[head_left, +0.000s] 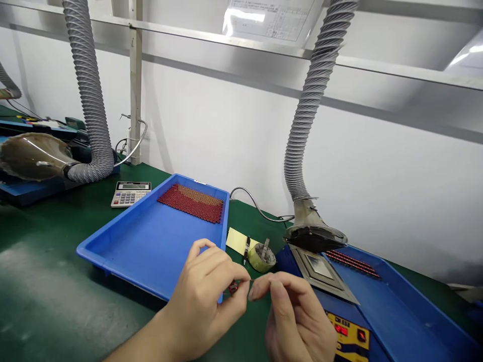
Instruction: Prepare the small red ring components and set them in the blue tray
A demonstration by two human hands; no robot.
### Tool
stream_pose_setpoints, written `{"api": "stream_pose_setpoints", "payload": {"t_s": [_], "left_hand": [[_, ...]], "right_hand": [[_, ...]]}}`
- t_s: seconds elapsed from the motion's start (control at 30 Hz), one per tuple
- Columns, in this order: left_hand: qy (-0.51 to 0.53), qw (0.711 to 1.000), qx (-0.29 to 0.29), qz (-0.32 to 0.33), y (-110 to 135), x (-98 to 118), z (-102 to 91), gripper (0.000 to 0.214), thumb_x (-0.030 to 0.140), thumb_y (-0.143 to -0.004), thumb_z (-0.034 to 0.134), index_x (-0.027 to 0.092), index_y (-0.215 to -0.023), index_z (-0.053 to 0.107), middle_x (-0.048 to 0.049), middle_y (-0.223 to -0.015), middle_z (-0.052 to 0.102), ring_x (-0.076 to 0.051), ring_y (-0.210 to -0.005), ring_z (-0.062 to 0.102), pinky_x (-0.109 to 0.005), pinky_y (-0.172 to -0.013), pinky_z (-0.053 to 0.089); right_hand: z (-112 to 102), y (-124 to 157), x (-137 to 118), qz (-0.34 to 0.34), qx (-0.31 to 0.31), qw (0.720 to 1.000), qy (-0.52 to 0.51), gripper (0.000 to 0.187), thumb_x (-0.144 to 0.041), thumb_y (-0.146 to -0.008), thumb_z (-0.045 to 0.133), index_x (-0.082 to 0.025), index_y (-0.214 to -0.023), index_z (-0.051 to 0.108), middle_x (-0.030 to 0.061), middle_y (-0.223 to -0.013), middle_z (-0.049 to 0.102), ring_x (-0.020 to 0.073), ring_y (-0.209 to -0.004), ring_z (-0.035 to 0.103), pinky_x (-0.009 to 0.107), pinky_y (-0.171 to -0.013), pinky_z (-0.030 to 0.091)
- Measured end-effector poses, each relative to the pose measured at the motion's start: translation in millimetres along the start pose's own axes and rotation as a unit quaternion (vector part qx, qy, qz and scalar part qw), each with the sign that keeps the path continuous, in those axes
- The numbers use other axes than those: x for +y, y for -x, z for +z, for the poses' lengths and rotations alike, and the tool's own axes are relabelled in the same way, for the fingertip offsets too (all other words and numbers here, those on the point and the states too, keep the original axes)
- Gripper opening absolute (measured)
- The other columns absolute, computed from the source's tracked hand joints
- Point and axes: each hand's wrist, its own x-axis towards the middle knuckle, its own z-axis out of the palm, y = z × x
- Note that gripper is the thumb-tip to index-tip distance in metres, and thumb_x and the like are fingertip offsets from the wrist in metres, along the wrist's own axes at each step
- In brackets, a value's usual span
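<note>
My left hand (211,296) pinches a small dark red coil (233,287) between thumb and forefinger, above the green bench; the fingers hide most of the coil. Close on its right, the fingers of my right hand (298,311) are curled in, with the tips almost touching my left fingertips. A thin line like a wire lead seems to cross the small gap, but I cannot make out what the right fingers hold. Behind my left hand lies a blue tray (151,251) with a block of many small red and tan coils (190,203) at its far end.
A fume hood (315,234) on a grey hose hangs over a metal-plated heater (320,271). Its yellow control box (347,334) shows red digits. A second blue tray (411,317) holds rows of red parts. A round tin (261,257), pen (246,249) and calculator (131,194) lie nearby.
</note>
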Motion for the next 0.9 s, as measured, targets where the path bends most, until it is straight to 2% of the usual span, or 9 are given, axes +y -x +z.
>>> {"api": "stream_pose_setpoints", "payload": {"t_s": [0.03, 0.13, 0.3, 0.4, 0.5, 0.6, 0.67, 0.77, 0.9], "left_hand": [[0.027, 1.0, -0.003, -0.015, 0.2, 0.2, -0.4, 0.014, 0.011, -0.087, 0.045, 0.018, -0.076, 0.051, 0.0027, -0.066, 0.055, -0.01, -0.06, 0.047, -0.033, -0.082, 0.033], [0.101, 0.993, -0.015, -0.062, 0.8, 0.8, -2.3, 0.013, 0.011, -0.086, 0.047, 0.018, -0.075, 0.048, 0.003, -0.067, 0.053, -0.01, -0.063, 0.046, -0.029, -0.077, 0.035], [0.145, 0.985, -0.035, -0.082, -0.2, -0.2, -4.3, 0.011, 0.013, -0.086, 0.049, 0.018, -0.077, 0.051, 0.002, -0.069, 0.053, -0.011, -0.069, 0.047, -0.025, -0.07, 0.036], [0.066, 0.998, -0.017, -0.003, -0.3, -1.8, -1.1, 0.012, 0.011, -0.088, 0.047, 0.017, -0.08, 0.053, 0.0026, -0.068, 0.054, -0.01, -0.065, 0.048, -0.028, -0.077, 0.036], [-0.049, 0.996, 0.029, 0.072, 2.6, -3.0, 4.7, 0.016, 0.01, -0.088, 0.045, 0.017, -0.08, 0.056, 0.0029, -0.066, 0.053, -0.01, -0.062, 0.047, -0.035, -0.085, 0.032], [-0.077, 0.993, 0.047, 0.069, 4.8, -2.4, 8.2, 0.017, 0.01, -0.088, 0.045, 0.017, -0.076, 0.055, 0.0036, -0.064, 0.052, -0.01, -0.062, 0.047, -0.035, -0.087, 0.031], [-0.055, 0.996, 0.05, 0.042, 3.5, -1.2, 6.9, 0.016, 0.009, -0.087, 0.046, 0.017, -0.076, 0.054, 0.0047, -0.064, 0.052, -0.009, -0.061, 0.048, -0.033, -0.087, 0.032], [0.007, 0.999, 0.043, -0.009, -1.4, -0.9, 0.6, 0.015, 0.009, -0.086, 0.046, 0.017, -0.075, 0.052, 0.0062, -0.063, 0.053, -0.007, -0.058, 0.047, -0.029, -0.084, 0.034], [0.08, 0.995, 0.025, -0.048, -3.8, -3.9, -1.7, 0.014, 0.01, -0.085, 0.046, 0.017, -0.073, 0.051, 0.0053, -0.065, 0.056, -0.007, -0.059, 0.049, -0.028, -0.079, 0.035]], "right_hand": [[0.7, 0.3, 0.6, -0.021, 0.012, 1.0, 0.006, 0.01, -0.019, -0.089, 0.056, -0.024, -0.085, 0.065, -0.0022, -0.065, 0.061, 0.0118, -0.06, 0.056, 0.021, -0.058, 0.046], [4.0, -0.5, 1.3, -0.088, 0.001, 0.996, 0.01, 0.03, -0.009, -0.083, 0.059, -0.031, -0.1, 0.069, -0.0029, -0.069, 0.064, 0.0133, -0.061, 0.057, 0.024, -0.058, 0.046], [8.1, -2.0, -2.8, -0.126, -0.015, 0.991, 0.042, 0.029, -0.007, -0.081, 0.059, -0.031, -0.094, 0.069, -0.0029, -0.072, 0.064, 0.0143, -0.063, 0.057, 0.025, -0.058, 0.044], [6.6, -0.3, -6.1, -0.074, -0.018, 0.995, 0.072, 0.014, -0.017, -0.086, 0.055, -0.024, -0.078, 0.063, -0.0021, -0.068, 0.061, 0.0128, -0.06, 0.054, 0.023, -0.057, 0.041], [1.1, -0.4, -4.8, 0.052, -0.041, 0.996, 0.058, 0.026, -0.032, -0.09, 0.051, -0.02, -0.066, 0.053, -0.003, -0.059, 0.051, 0.0103, -0.052, 0.045, 0.021, -0.049, 0.036], [-5.4, -3.3, 0.9, 0.112, -0.081, 0.989, -0.058, 0.031, -0.034, -0.091, 0.05, -0.019, -0.063, 0.05, -0.0028, -0.054, 0.047, 0.0114, -0.049, 0.046, 0.021, -0.046, 0.039], [-6.1, -4.7, 3.6, 0.07, -0.062, 0.991, -0.096, 0.027, -0.029, -0.091, 0.052, -0.02, -0.065, 0.055, -0.0017, -0.056, 0.052, 0.0126, -0.052, 0.051, 0.022, -0.05, 0.043], [1.1, -3.4, 2.4, -0.014, 0.011, 0.999, -0.045, 0.007, -0.02, -0.085, 0.062, -0.023, -0.083, 0.069, -0.0009, -0.065, 0.063, 0.0125, -0.059, 0.056, 0.022, -0.057, 0.046], [8.4, 0.8, -0.8, -0.055, 0.037, 0.998, -0.011, 0.019, -0.016, -0.079, 0.069, -0.031, -0.09, 0.072, -0.0031, -0.077, 0.067, 0.0138, -0.066, 0.059, 0.025, -0.063, 0.048]]}}
